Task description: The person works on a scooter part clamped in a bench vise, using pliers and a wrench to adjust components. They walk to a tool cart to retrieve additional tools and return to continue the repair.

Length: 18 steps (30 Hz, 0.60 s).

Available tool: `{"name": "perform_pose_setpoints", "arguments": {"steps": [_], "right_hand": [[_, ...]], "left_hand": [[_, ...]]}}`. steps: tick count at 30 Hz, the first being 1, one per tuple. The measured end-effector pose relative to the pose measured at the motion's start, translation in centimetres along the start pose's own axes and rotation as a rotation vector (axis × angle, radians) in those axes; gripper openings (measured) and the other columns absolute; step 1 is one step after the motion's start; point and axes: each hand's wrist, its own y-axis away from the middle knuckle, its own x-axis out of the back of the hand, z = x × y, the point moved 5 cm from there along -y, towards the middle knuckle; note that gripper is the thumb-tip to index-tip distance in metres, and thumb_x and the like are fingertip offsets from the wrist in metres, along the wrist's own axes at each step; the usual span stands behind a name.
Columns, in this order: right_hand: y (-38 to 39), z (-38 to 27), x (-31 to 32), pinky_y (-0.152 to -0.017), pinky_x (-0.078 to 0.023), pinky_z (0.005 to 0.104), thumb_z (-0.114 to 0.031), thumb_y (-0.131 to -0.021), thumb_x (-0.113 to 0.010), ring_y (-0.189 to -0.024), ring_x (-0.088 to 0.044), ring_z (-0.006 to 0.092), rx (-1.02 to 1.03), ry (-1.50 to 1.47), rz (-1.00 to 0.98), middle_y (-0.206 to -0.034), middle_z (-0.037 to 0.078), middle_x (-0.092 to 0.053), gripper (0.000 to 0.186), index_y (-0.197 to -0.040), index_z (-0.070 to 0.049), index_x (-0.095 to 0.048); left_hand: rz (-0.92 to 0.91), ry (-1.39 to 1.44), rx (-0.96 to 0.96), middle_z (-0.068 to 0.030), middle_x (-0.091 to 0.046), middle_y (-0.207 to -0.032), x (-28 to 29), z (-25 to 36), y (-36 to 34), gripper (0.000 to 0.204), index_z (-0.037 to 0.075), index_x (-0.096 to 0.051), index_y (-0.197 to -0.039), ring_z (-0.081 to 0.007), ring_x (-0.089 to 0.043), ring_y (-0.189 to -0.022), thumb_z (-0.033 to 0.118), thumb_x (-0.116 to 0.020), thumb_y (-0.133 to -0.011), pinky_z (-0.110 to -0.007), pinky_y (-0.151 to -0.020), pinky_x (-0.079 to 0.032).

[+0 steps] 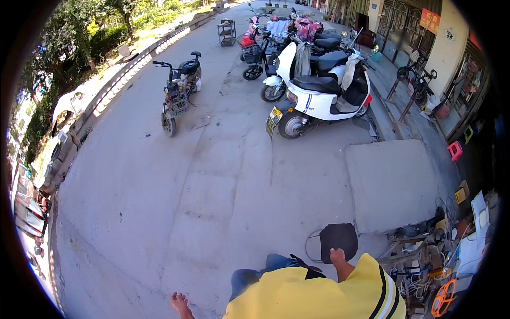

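My right hand is closed on the edge of a dark brown flat panel with rounded corners. A thin dark loop, like a cable or strap, curves out from its left side. What the panel belongs to cannot be made out. My left hand hangs low at the left, away from everything, its fingers loosely bent and apart with nothing in them. Between the hands is my yellow shirt, with blue trouser legs below it.
A stripped-down electric scooter stands ahead on the left. White scooters are parked ahead on the right. Beside my right arm lies a bench cluttered with tools and parts. A raised concrete slab borders the shopfront step.
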Motion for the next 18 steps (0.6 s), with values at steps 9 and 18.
{"name": "perform_pose_setpoints", "arguments": {"steps": [9,18], "right_hand": [[4.5,5.0,-3.9,-0.060,-0.050,0.0315,-0.029,-0.099,-0.063,-0.076,-0.062,0.0164,0.026,-0.737,0.261,-0.099,0.010,-0.067,0.046,-0.134,0.001,-0.060],[29.5,8.1,-14.9,-0.065,-0.048,0.0451,-0.023,-0.093,-0.062,-0.073,-0.058,0.0238,-0.511,-0.433,0.178,-0.087,0.015,-0.066,0.031,-0.100,0.007,-0.066]], "left_hand": [[-0.907,-0.593,0.466,-0.0076,-0.064,-0.076,-23.7,-2.5,-4.6,0.019,0.000,-0.070,-0.105,-0.0180,-0.064,-0.061,0.009,-0.069,-0.088,-0.034,-0.049,-0.050],[-0.886,-0.918,-0.240,-0.0172,-0.074,-0.093,-35.7,8.6,-12.2,0.040,-0.009,-0.066,-0.119,-0.0231,-0.070,-0.075,0.016,-0.069,-0.087,-0.037,-0.069,-0.058]]}}
